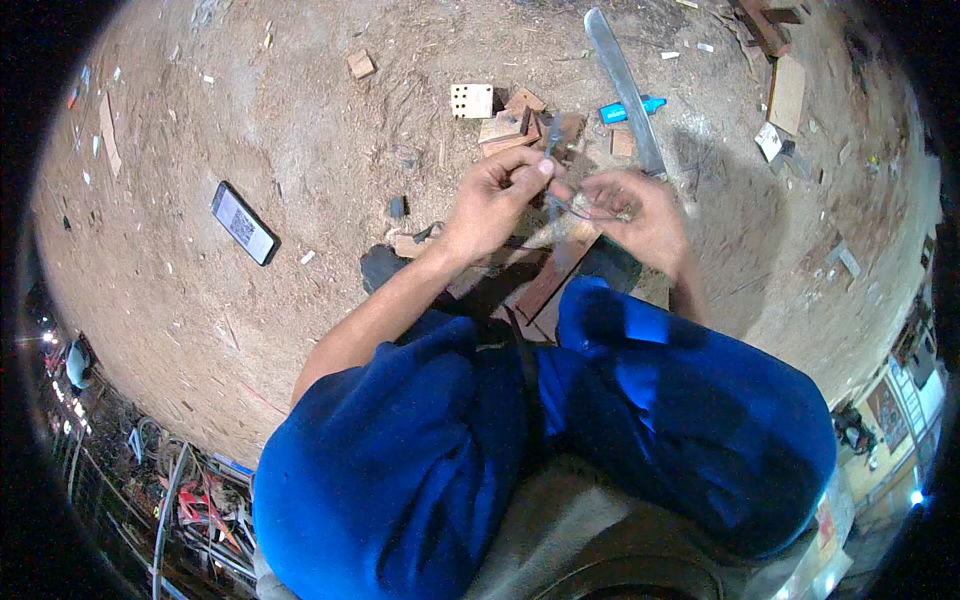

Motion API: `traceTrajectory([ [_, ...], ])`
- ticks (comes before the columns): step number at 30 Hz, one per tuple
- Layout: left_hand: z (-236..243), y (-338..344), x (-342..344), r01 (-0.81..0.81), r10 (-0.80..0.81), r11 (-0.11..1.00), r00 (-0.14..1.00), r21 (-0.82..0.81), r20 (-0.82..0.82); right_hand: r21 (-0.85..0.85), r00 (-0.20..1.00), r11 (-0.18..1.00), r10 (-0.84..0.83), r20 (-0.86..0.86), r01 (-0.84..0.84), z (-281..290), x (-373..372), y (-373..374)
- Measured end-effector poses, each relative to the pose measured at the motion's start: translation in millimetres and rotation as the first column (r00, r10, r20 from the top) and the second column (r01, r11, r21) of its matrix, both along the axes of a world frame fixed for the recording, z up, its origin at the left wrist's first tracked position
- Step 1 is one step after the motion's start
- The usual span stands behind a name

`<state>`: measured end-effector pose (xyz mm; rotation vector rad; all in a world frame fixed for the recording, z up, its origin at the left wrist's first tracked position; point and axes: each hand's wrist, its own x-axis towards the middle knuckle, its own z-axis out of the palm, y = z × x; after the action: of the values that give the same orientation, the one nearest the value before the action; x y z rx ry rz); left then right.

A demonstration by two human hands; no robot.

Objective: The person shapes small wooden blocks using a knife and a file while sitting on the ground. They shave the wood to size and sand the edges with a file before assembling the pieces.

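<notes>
In front of my knees both hands are close together over the ground. My left hand (500,195) is closed in a pinch, thumb against fingers, and what it grips is too small and blurred to name. My right hand (640,215) has curled fingers, smeared by motion, around a thin dark strip (575,208) that runs towards the left fingertips. Just beyond the left hand lie several small wooden blocks (505,128) and a pale block with dark dots (472,101). Below the hands, a reddish-brown wooden board (550,280) slants between my feet.
A long machete-like blade (625,90) lies beyond my right hand, across a blue tube or bottle (640,109). On the left, a phone (244,223) rests face up on the dirt. Wood offcuts (787,95) are at far right; a small block (361,64) sits at far left.
</notes>
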<state>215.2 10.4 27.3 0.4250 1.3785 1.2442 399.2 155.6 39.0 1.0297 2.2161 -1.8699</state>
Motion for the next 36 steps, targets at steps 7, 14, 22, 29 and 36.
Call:
traceTrajectory([
  [7, 26, 1, -32, 0.193, -0.209, 0.978, 0.936, -0.082, -0.285, 0.711, 0.968, 0.702, -0.205, 0.142, 0.044, -44, 44, 34],
  [14, 28, 6, -29, 0.251, -0.258, 0.966, 0.887, -0.070, -0.383, 0.561, 0.881, 0.826, -0.304, 0.364, 0.053, -58, 63, 39],
  [22, 39, 60, -48, 0.401, -0.402, 0.910, 0.794, -0.104, -0.456, 0.035, 0.887, 0.904, -0.426, 0.181, 0.427, -31, 67, 30],
  [29, 72, 125, -33, 0.556, -0.376, 0.829, 0.634, 0.060, -0.675, -0.065, 0.750, 0.748, -0.655, 0.092, 0.661, 15, 62, 14],
  [36, -1, 107, -40, 0.403, -0.305, 0.914, 0.601, -0.050, -0.739, -0.191, 0.677, 0.685, -0.727, -0.113, 0.704, 24, 63, 4],
])
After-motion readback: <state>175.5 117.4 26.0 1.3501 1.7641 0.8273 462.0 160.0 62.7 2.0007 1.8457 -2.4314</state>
